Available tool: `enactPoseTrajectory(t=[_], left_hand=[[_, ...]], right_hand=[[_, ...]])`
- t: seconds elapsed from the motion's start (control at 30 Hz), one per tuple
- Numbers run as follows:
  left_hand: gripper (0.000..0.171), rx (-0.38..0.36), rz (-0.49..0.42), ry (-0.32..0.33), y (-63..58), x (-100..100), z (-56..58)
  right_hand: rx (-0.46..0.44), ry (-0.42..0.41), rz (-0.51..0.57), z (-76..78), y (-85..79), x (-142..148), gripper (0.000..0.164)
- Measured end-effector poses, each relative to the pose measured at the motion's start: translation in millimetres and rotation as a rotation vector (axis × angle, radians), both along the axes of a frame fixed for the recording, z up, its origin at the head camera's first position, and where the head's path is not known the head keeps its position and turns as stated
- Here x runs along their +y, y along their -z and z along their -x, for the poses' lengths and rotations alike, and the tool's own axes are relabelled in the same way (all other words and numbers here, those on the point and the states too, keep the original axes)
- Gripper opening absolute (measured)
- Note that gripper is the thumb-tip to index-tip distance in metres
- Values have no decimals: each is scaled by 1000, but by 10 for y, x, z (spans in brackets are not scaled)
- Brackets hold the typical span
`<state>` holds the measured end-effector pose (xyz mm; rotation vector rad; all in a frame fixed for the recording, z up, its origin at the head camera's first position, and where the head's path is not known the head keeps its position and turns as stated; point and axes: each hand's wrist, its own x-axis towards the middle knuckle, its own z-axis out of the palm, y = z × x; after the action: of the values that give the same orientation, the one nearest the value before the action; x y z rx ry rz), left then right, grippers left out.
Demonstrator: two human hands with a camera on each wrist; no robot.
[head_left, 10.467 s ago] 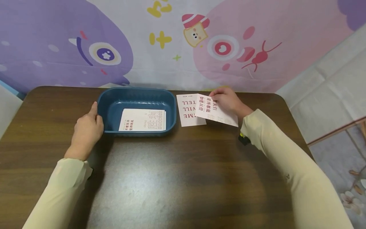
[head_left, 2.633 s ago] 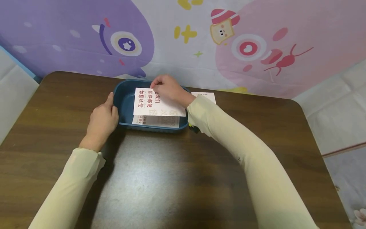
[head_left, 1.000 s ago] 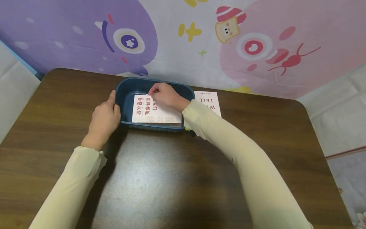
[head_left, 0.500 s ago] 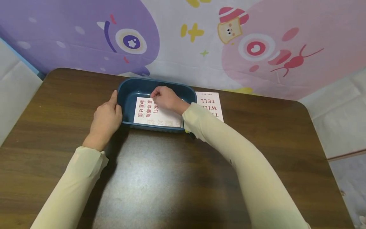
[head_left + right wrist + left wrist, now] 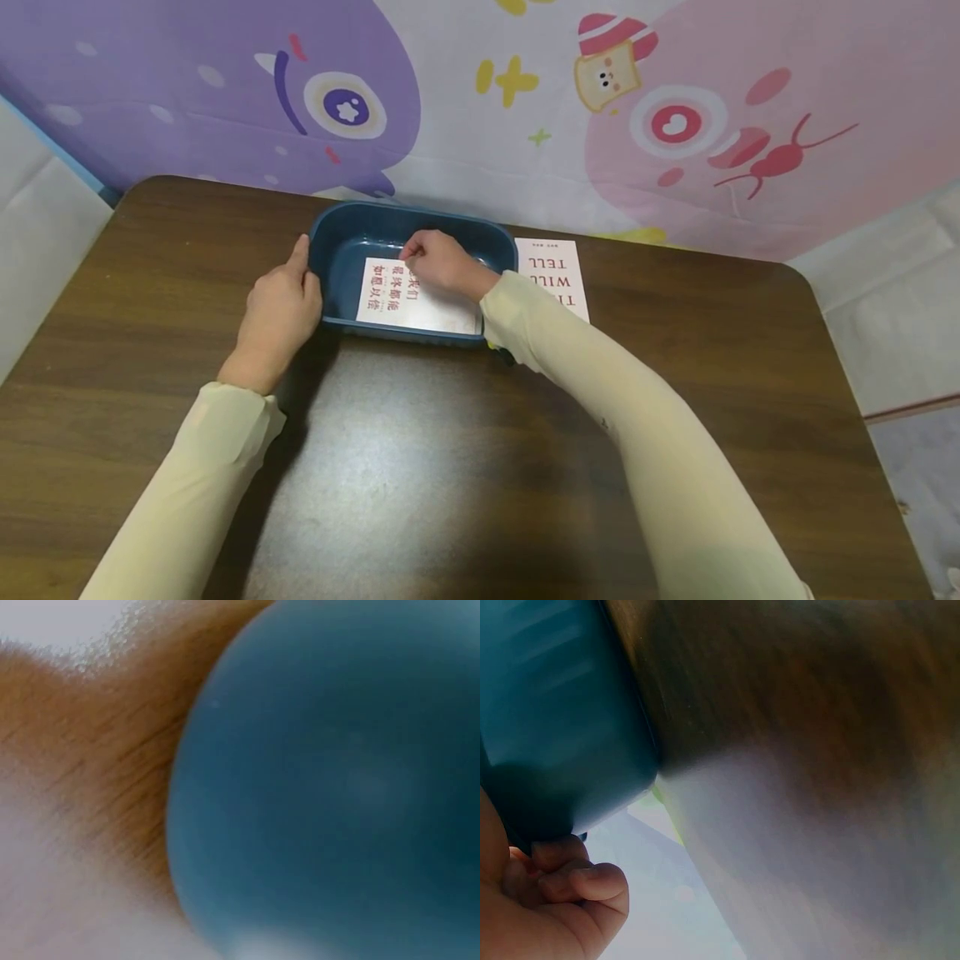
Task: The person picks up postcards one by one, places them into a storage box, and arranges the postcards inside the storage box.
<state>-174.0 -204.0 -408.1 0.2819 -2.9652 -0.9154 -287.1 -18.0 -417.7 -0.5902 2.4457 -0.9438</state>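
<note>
My left hand holds the left end of a dark blue baking dish. In the left wrist view its curled fingers press against the dish's end wall. Inside the dish, a white card with red Chinese characters lies over the cards below it, which it hides. My right hand reaches over the dish's right end, thumb and index finger pinching that card's far edge. The right wrist view is filled mostly by the blurred dish wall; the right hand is out of its sight.
A second white card with red English letters lies on the table just right of the dish, partly behind the right sleeve. The brown wooden table ends at a cartoon-printed cloth right behind the dish.
The right hand has taken the Chinese-character card from the table at right, carried it left over the dish, and lowered it inside. The left hand has stayed at the dish's left end.
</note>
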Motion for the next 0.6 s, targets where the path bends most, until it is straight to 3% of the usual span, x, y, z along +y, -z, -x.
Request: enactPoseTrajectory(t=[0.2,0.6], left_hand=[[55,11,6,1,-3,-4,0],[55,8,-1,1,-3,6,-6]], right_hand=[[-31,6,-16,-11,3,0,23],[9,-10,-52,-21,38,8,24]])
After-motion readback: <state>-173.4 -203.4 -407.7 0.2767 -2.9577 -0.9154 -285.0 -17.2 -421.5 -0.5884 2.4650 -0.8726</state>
